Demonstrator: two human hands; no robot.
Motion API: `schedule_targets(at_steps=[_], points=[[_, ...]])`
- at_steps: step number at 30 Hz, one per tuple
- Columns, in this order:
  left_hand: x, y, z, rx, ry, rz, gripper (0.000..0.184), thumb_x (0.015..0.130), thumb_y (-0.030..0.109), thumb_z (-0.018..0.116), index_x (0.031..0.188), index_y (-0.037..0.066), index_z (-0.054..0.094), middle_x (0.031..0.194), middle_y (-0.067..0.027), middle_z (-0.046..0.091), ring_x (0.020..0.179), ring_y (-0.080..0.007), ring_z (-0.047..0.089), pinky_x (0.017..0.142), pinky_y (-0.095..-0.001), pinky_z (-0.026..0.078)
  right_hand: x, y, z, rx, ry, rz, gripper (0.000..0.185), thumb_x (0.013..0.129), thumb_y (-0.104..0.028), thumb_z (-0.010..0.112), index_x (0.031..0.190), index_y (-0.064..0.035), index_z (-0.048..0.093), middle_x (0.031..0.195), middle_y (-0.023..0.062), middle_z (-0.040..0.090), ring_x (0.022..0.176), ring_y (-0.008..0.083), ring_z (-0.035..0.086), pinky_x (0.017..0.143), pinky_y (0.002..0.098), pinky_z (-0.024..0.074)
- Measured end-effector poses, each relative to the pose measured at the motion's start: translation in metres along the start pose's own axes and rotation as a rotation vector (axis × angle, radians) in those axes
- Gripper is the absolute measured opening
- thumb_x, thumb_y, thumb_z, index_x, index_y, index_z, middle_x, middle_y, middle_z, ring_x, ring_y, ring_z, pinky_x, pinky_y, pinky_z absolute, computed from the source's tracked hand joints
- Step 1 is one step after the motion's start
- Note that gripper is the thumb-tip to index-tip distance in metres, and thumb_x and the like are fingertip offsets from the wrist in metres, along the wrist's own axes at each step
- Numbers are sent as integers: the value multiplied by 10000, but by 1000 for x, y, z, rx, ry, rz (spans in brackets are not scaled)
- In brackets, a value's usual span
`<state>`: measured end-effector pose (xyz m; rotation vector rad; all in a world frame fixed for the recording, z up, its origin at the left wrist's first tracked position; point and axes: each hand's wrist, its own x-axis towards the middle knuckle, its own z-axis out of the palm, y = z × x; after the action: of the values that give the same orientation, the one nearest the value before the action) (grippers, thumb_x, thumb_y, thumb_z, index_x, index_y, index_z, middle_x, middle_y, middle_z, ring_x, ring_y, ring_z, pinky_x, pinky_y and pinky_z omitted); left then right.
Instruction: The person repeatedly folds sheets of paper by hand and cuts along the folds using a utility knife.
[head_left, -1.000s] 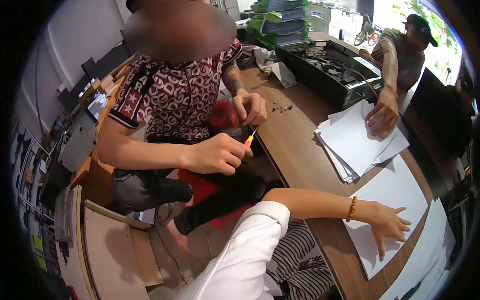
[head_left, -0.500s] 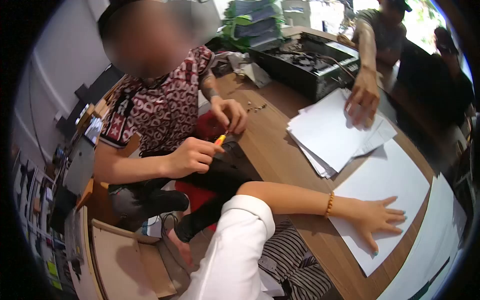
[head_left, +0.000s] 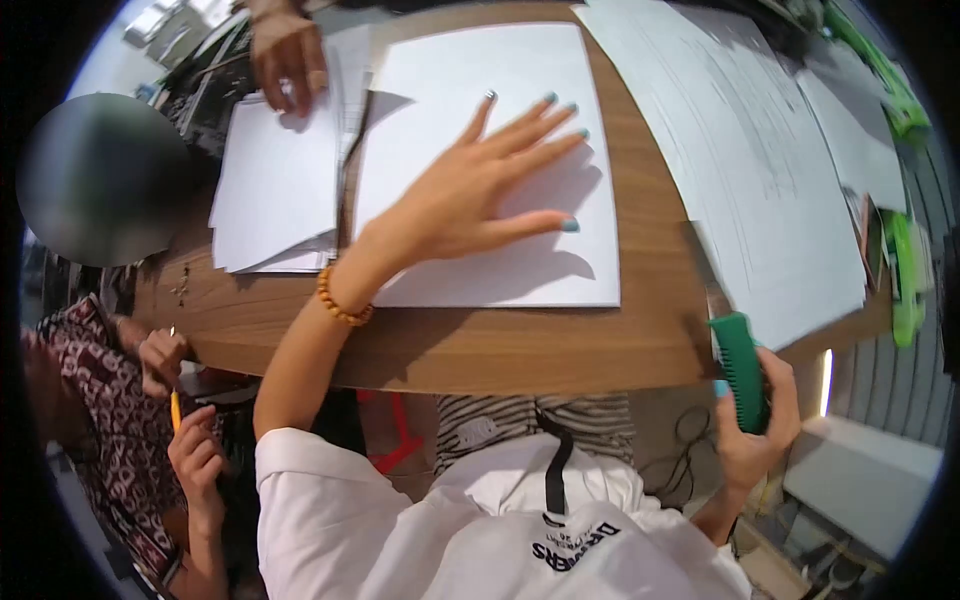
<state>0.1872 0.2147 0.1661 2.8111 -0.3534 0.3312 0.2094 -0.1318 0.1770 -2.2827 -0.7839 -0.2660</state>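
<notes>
My left hand (head_left: 465, 195) lies flat with fingers spread on a blank white sheet of paper (head_left: 480, 60), an orange beaded bracelet (head_left: 345, 300) on its wrist. My right hand (head_left: 765, 430) is closed around the ridged green handle of a knife (head_left: 742, 372). Its blurred blade points away from me, beside the lower left edge of some large white sheets (head_left: 760, 170) with faint lines. I cannot tell whether the blade touches the sheets.
Another person's hand (head_left: 290, 65) rests on a paper stack (head_left: 275, 190) at upper left. At lower left, a person holds a yellow-handled tool (head_left: 177, 410). Green objects (head_left: 905, 280) lie along the right side of the wooden table (head_left: 460, 350).
My view has swung downward and to the right. My right hand with the green-handled knife now shows fully. My left hand stays spread on the sheet.
</notes>
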Motion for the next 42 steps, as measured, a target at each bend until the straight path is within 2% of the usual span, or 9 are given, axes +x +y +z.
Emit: schedule_targets(at_steps=[7, 15, 17, 21, 29, 32, 33, 38, 42], points=[[-2, 19, 24, 209, -61, 27, 820, 796, 664, 473, 1434, 186, 282, 1503, -78, 208, 1399, -242, 143, 1140, -495, 9, -26, -16, -5, 15, -124, -227, 438, 586, -28, 761, 994, 48, 620, 912, 161, 628, 757, 276, 638, 635, 326, 529], [-2, 18, 22, 181, -104, 4, 854, 798, 658, 476, 1450, 163, 233, 1511, -87, 178, 1404, -246, 114, 1135, -500, -1, -31, -21, 3, 38, -133, -207, 455, 602, -31, 762, 1024, 45, 612, 914, 152, 621, 733, 256, 637, 615, 310, 530], [-1, 18, 22, 187, -41, 54, 840, 823, 675, 439, 1418, 98, 303, 1473, -149, 264, 1380, -290, 206, 1115, -550, 72, -30, -21, 5, 2, -115, -226, 455, 609, -35, 758, 1032, 41, 610, 913, 144, 621, 729, 253, 636, 611, 311, 529], [-3, 16, 26, 193, -32, 58, 840, 829, 679, 416, 1424, 100, 286, 1476, -152, 254, 1381, -291, 203, 1117, -545, 64, -25, -22, 8, -18, -98, -243, 455, 612, -42, 758, 1037, 29, 614, 918, 130, 615, 721, 248, 633, 606, 312, 524], [-4, 19, 25, 219, -15, 37, 974, 807, 729, 372, 1389, -45, 266, 1463, -229, 230, 1389, -334, 150, 1106, -555, 35, -31, -38, 13, -51, -119, -158, 462, 663, -65, 762, 1093, 8, 609, 930, 108, 584, 718, 235, 621, 597, 316, 508], [-7, 33, 18, 409, -90, -123, 1044, 761, 760, 400, 1421, -22, 195, 1493, -230, 123, 1404, -329, 60, 1112, -537, -14, -33, -40, 9, -79, -132, -146, 463, 666, -73, 761, 1097, 4, 608, 933, 105, 581, 709, 225, 611, 582, 313, 498], [-10, 29, 22, 358, -14, -85, 1055, 741, 777, 423, 1392, -38, 265, 1449, -244, 247, 1383, -377, 140, 1085, -593, 30, -33, -41, 10, -99, -145, -134, 463, 668, -77, 759, 1098, 3, 608, 938, 104, 579, 702, 220, 605, 572, 310, 492], [-10, 29, 23, 267, -46, -84, 1020, 760, 754, 424, 1401, -22, 259, 1452, -241, 245, 1373, -377, 181, 1087, -586, 57, -34, -41, 5, -70, -182, -117, 473, 677, -82, 747, 1118, 0, 598, 970, 109, 569, 681, 215, 591, 558, 301, 481], [-13, 37, 17, 268, -174, -123, 1043, 754, 762, 421, 1446, 26, 159, 1497, -213, 136, 1398, -347, 92, 1105, -559, 36, -43, -40, 4, -80, -167, -157, 478, 682, -83, 742, 1128, -2, 591, 979, 113, 566, 685, 219, 592, 560, 302, 485]])
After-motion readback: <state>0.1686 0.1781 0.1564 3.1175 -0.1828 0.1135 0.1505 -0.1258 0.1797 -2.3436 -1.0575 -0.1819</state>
